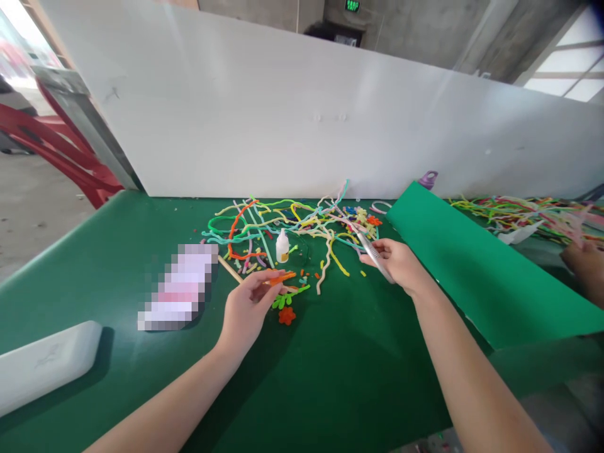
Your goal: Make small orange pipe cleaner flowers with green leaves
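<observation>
My left hand [252, 302] pinches an orange pipe cleaner piece [285, 277] between thumb and fingers. Just below it on the table lie a bright green pipe cleaner leaf sprig [283, 301] and an orange-red pipe cleaner flower [286, 316]. In my right hand [395, 261] is a slim silver tool [374, 251], its tip toward the pile; its exact kind is unclear. Between my hands, a little farther off, a small white glue bottle [282, 248] stands upright. Behind it spreads a tangle of coloured pipe cleaners [283, 220] with many short cut bits.
A green board [472, 270] lies at the right, with more pipe cleaners [509, 220] and another person's hand [585, 264] beyond it. At the left are a white case [51, 365] and a blurred-out object [182, 286]. A white partition [283, 113] borders the table's back.
</observation>
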{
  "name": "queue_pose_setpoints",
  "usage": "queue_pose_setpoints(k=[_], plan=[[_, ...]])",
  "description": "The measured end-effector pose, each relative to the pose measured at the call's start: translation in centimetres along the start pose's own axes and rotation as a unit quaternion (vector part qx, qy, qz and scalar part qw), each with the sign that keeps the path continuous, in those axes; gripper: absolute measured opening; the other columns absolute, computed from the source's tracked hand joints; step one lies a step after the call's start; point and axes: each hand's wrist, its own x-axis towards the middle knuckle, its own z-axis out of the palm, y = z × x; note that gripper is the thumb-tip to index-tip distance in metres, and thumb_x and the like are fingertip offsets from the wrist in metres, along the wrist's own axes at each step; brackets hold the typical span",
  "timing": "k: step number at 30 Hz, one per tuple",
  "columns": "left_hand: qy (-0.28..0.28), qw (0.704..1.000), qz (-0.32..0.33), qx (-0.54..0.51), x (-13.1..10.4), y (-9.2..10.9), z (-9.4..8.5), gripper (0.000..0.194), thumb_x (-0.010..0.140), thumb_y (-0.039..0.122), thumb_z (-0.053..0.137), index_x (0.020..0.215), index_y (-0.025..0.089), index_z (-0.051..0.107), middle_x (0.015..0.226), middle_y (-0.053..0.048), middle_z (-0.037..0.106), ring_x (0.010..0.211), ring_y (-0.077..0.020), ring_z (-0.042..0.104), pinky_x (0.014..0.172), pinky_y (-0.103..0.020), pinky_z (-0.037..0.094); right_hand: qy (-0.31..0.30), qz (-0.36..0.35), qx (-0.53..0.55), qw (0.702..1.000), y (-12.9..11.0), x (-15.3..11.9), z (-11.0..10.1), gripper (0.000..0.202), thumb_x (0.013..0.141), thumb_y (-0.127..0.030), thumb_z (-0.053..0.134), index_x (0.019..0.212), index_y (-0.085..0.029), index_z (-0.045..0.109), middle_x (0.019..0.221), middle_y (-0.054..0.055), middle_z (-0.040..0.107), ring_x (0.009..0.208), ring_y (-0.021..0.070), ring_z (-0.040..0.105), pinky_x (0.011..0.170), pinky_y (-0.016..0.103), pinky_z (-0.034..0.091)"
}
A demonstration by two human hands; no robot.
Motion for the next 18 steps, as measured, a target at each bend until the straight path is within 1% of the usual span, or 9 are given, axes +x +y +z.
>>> queue_pose_setpoints(k=[2, 4, 6, 7, 10, 12, 13, 15, 18], plan=[[0.001, 1.0, 0.007, 0.01, -0.1, 0.1, 0.0, 0.023, 0.08, 0.031, 0.062, 0.098, 0.019, 0.061, 0.094, -0.005, 0.069, 0.082, -0.0178, 0.068, 0.073, -0.028, 0.053, -0.021, -0.01, 0.1, 0.995, -0.2, -0.5, 0.1, 0.04, 0.062, -0.043, 0.074, 0.087, -0.015, 0.058, 0.072, 0.003, 0.057, 0.057, 0.0122, 0.051, 0.049, 0.025, 0.037], [0.005, 1.0, 0.012, 0.014, -0.1, 0.2, 0.0, 0.022, 0.079, 0.031, 0.062, 0.098, 0.019, 0.06, 0.08, -0.002, 0.069, 0.077, -0.0172, 0.067, 0.068, -0.027, 0.052, -0.068, -0.036, 0.18, 0.981, -0.6, -0.9, 0.5, 0.035, 0.069, -0.045, 0.068, 0.084, -0.016, 0.056, 0.066, 0.0, 0.051, 0.054, 0.011, 0.047, 0.048, 0.025, 0.036], [0.008, 1.0, 0.012, 0.016, -0.1, 0.1, -0.1, 0.024, 0.079, 0.032, 0.063, 0.098, 0.019, 0.06, 0.071, -0.001, 0.067, 0.072, -0.0165, 0.067, 0.064, -0.026, 0.051, -0.084, -0.073, 0.236, 0.965, -1.0, -1.1, 1.0, 0.034, 0.072, -0.045, 0.066, 0.088, -0.017, 0.054, 0.073, 0.001, 0.051, 0.06, 0.0121, 0.049, 0.053, 0.027, 0.041], [0.011, 1.0, 0.009, 0.014, -0.1, 0.1, -0.1, 0.025, 0.079, 0.033, 0.063, 0.099, 0.019, 0.06, 0.07, -0.001, 0.068, 0.071, -0.0164, 0.066, 0.063, -0.026, 0.051, -0.076, -0.093, 0.252, 0.96, -1.2, -1.1, 1.3, 0.035, 0.073, -0.045, 0.065, 0.092, -0.019, 0.052, 0.078, 0.001, 0.05, 0.063, 0.0123, 0.05, 0.056, 0.027, 0.042], [0.017, 1.0, -0.004, 0.0, 0.0, 0.0, -0.2, 0.028, 0.076, 0.033, 0.066, 0.1, 0.017, 0.062, 0.074, -0.003, 0.07, 0.073, -0.0176, 0.068, 0.063, -0.026, 0.052, -0.02, -0.146, 0.233, 0.961, -1.7, -0.7, 2.2, 0.039, 0.072, -0.045, 0.065, 0.097, -0.023, 0.045, 0.082, -0.001, 0.044, 0.067, 0.0116, 0.047, 0.064, 0.028, 0.044], [0.009, 1.0, -0.011, -0.019, 0.0, -0.1, -0.2, 0.029, 0.076, 0.032, 0.066, 0.1, 0.017, 0.063, 0.086, -0.006, 0.072, 0.077, -0.0184, 0.068, 0.065, -0.026, 0.053, 0.004, -0.157, 0.196, 0.968, -1.9, -0.5, 2.7, 0.045, 0.067, -0.044, 0.069, 0.097, -0.025, 0.041, 0.079, -0.003, 0.041, 0.07, 0.0118, 0.047, 0.068, 0.028, 0.045], [0.003, 1.0, -0.013, -0.027, 0.0, -0.1, -0.2, 0.029, 0.076, 0.032, 0.066, 0.1, 0.017, 0.064, 0.092, -0.007, 0.072, 0.079, -0.0186, 0.069, 0.065, -0.026, 0.053, 0.006, -0.152, 0.179, 0.972, -2.0, -0.5, 3.0, 0.049, 0.064, -0.044, 0.072, 0.097, -0.026, 0.04, 0.079, -0.003, 0.04, 0.071, 0.0122, 0.047, 0.07, 0.028, 0.045], [-0.001, 0.999, -0.014, -0.033, 0.0, -0.1, -0.2, 0.028, 0.076, 0.032, 0.066, 0.099, 0.016, 0.064, 0.096, -0.008, 0.071, 0.079, -0.0186, 0.069, 0.066, -0.026, 0.053, -0.011, -0.131, 0.148, 0.98, -2.2, -0.7, 3.5, 0.054, 0.062, -0.046, 0.073, 0.099, -0.026, 0.039, 0.08, -0.003, 0.04, 0.072, 0.013, 0.047, 0.071, 0.029, 0.046], [0.015, 0.999, -0.008, -0.032, 0.1, -0.1, -0.1, 0.028, 0.076, 0.032, 0.066, 0.098, 0.015, 0.063, 0.08, -0.005, 0.072, 0.073, -0.017, 0.068, 0.062, -0.025, 0.052, -0.068, -0.116, 0.075, 0.988, -2.1, -1.5, 4.3, 0.056, 0.068, -0.051, 0.065, 0.11, -0.026, 0.038, 0.089, 0.001, 0.042, 0.08, 0.0169, 0.049, 0.074, 0.033, 0.046]])
